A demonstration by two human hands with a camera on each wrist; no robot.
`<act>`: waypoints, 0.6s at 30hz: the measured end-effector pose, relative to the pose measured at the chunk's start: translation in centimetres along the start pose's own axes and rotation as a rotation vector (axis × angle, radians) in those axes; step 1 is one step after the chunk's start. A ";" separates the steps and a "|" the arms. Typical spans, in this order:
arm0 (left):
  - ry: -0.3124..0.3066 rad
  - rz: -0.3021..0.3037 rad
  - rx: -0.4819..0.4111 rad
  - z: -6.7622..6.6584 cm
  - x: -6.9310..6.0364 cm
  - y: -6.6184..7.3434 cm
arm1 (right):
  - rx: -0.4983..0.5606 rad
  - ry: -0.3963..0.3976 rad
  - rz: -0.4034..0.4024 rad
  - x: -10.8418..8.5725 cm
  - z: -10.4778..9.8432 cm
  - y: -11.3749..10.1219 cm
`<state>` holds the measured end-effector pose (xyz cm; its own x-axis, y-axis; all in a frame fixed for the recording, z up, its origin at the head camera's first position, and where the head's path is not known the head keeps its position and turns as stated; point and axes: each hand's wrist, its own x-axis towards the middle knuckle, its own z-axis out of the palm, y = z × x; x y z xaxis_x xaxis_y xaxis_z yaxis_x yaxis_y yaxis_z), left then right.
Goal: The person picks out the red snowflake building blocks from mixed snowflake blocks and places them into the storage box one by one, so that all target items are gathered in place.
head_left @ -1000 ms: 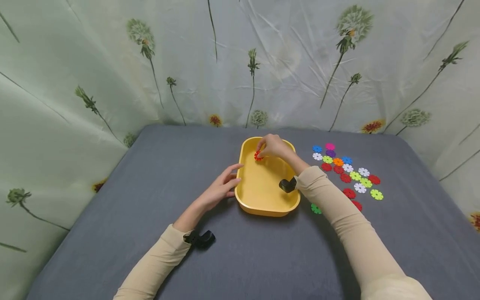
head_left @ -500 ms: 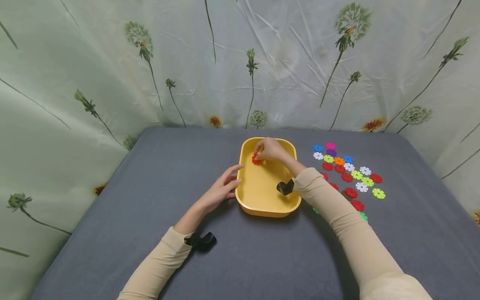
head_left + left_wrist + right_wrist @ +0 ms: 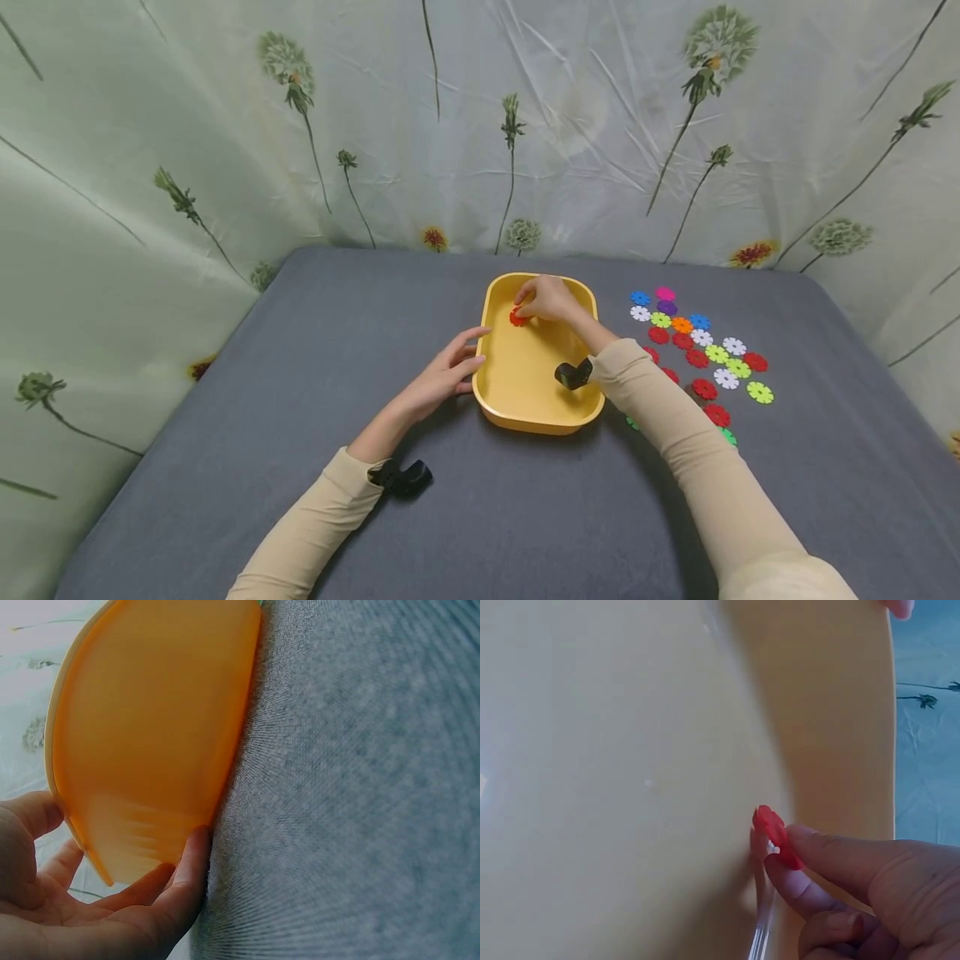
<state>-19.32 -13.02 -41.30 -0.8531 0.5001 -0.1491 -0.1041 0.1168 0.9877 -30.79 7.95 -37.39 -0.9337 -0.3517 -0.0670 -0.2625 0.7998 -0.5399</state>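
A yellow rectangular plastic tub (image 3: 528, 392) stands on the cloth-covered table. My left hand (image 3: 441, 375) touches its left side with spread, nearly straight fingers; in the left wrist view the fingertips (image 3: 196, 844) lie against the translucent outer wall. Inside the tub's far part, my right hand (image 3: 546, 298) pinches a small red notched plastic disc (image 3: 774, 829) between thumb and finger. The disc is held tilted close to the tub's floor; whether it touches cannot be told. A clear shiny strip (image 3: 760, 934) shows just below it, its nature unclear.
Right of the tub lie several notched discs, among them a blue disc (image 3: 640, 297), a pink disc (image 3: 665, 293), an orange disc (image 3: 682, 325) and a yellow-green disc (image 3: 760, 392). The right sleeve (image 3: 682, 433) hides some. A flower-print curtain (image 3: 480, 167) hangs behind the table.
My right hand has shifted only slightly within the tub, still pinching the red disc, which now sits a little nearer to me. The left hand stays against the tub.
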 end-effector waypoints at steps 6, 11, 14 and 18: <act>0.008 -0.012 0.007 0.0 -0.1 -0.1 | 0.011 -0.006 0.000 -0.1 0.0 0.0; 0.009 -0.015 0.007 0.0 -0.1 -0.1 | 0.012 -0.014 0.005 0.0 0.1 0.1; 0.010 -0.021 0.010 0.0 -0.2 -0.1 | 0.003 -0.019 -0.005 0.0 0.0 0.1; 0.011 -0.014 0.018 0.0 -0.2 0.1 | 0.004 -0.017 -0.012 0.1 -0.3 -0.1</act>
<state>-19.16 -13.06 -41.13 -0.8569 0.4892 -0.1625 -0.1073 0.1391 0.9844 -30.90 8.01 -37.10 -0.9261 -0.3697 -0.0746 -0.2729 0.7933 -0.5443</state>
